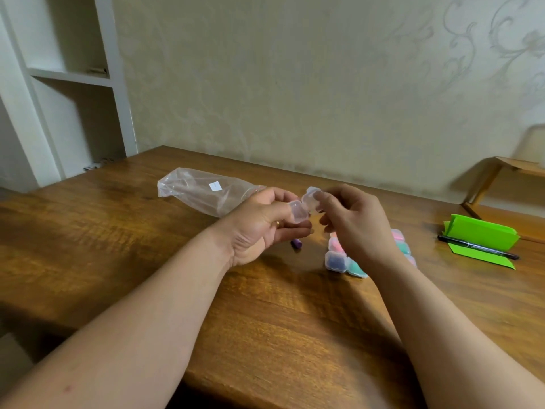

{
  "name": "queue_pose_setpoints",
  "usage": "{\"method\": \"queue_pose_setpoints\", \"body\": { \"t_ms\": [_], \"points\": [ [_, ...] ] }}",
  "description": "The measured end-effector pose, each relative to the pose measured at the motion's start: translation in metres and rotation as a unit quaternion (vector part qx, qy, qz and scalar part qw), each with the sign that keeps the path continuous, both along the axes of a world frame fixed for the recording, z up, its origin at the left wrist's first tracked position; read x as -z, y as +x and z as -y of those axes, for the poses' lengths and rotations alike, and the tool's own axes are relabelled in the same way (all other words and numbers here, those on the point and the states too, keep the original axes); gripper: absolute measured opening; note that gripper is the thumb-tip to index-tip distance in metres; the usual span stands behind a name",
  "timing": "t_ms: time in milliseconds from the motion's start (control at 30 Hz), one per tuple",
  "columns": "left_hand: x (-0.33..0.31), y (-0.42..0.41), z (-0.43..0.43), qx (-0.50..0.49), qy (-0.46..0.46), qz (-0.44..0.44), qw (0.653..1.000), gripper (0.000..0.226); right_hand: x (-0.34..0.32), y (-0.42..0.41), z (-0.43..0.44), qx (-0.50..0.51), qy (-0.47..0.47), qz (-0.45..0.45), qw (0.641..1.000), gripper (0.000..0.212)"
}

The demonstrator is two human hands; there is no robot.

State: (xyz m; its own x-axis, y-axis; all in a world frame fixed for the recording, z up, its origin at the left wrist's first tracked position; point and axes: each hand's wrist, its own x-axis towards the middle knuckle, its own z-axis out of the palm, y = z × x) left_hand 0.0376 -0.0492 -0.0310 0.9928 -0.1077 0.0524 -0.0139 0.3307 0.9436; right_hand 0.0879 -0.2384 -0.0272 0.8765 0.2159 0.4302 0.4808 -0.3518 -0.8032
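Above the wooden table (147, 261), both hands hold a small clear plastic box. My left hand (259, 225) grips its base (298, 211) between thumb and fingers. My right hand (354, 222) pinches its hinged lid (309, 199), which stands swung open. Inside, the box looks empty. A small purple piece (297, 243) lies on the table just below my left hand. Several small clear boxes (336, 261) filled with coloured material sit in a cluster under my right wrist, partly hidden by it.
A crumpled clear plastic bag (200, 191) lies behind my left hand. To the right are folded green paper (483, 231) and a black pen (477, 247) across it. A white shelf unit (73, 84) stands at the left, a wooden stand (501, 169) at the far right.
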Motion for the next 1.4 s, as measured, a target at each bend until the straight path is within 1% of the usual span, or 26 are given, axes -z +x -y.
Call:
{"method": "queue_pose_setpoints", "body": {
  "t_ms": [100,167,200,267,300,367,433,533,633,700,800,933,1100,1233,1333,1400],
  "points": [
    [0.003,-0.001,0.001,0.073,0.028,-0.023,0.997,0.042,-0.001,0.005,0.003,0.015,-0.031,0.016,0.999,0.02],
    [0.004,-0.001,0.001,0.096,0.046,-0.024,0.994,0.048,-0.003,0.007,-0.005,0.004,-0.07,0.027,0.997,0.021],
    [0.003,-0.001,0.001,0.094,0.045,-0.025,0.994,0.046,-0.005,0.008,-0.012,-0.001,-0.085,0.033,0.996,0.021],
    [0.001,0.001,-0.002,0.073,0.029,-0.035,0.996,0.033,-0.012,0.01,-0.024,-0.018,-0.099,0.045,0.994,0.02],
    [-0.001,0.001,-0.003,0.054,0.02,-0.043,0.997,0.035,-0.017,0.011,-0.029,-0.031,-0.105,0.048,0.993,0.02],
    [-0.003,0.005,-0.01,0.001,0.005,-0.055,0.999,0.051,-0.028,0.012,-0.038,-0.056,-0.126,0.046,0.989,0.022],
    [-0.004,0.009,-0.018,-0.054,-0.028,-0.049,0.997,0.057,-0.036,0.016,-0.045,-0.063,-0.131,0.044,0.988,0.027],
    [-0.008,0.011,-0.028,-0.13,-0.133,-0.049,0.981,0.052,-0.04,0.027,-0.05,-0.031,-0.112,0.027,0.993,0.03],
    [-0.01,0.012,-0.035,-0.156,-0.222,-0.057,0.961,0.044,-0.032,0.036,-0.049,-0.008,-0.18,0.02,0.983,0.026],
    [-0.008,0.014,-0.037,-0.155,-0.239,-0.062,0.957,0.036,-0.023,0.04,-0.049,0.001,-0.25,0.028,0.968,0.026],
    [-0.003,0.017,-0.039,-0.172,-0.237,-0.076,0.953,0.034,-0.013,0.049,-0.052,0.024,-0.335,0.037,0.941,0.026],
    [0.001,0.022,-0.04,-0.192,-0.233,-0.087,0.949,0.035,-0.01,0.063,-0.057,0.064,-0.392,0.022,0.917,0.022],
    [0.0,0.021,-0.035,-0.183,-0.221,-0.091,0.954,0.034,-0.009,0.075,-0.071,0.074,-0.417,-0.002,0.906,0.017],
    [0.001,0.021,-0.034,-0.18,-0.216,-0.093,0.955,0.034,-0.002,0.08,-0.079,0.089,-0.447,-0.02,0.89,0.013],
    [0.0,0.022,-0.032,-0.178,-0.206,-0.094,0.958,0.034,0.0,0.08,-0.079,0.096,-0.437,-0.028,0.894,0.016],
    [0.0,0.021,-0.03,-0.174,-0.189,-0.096,0.962,0.033,-0.003,0.076,-0.076,0.096,-0.415,-0.034,0.904,0.017]
  ]
}}
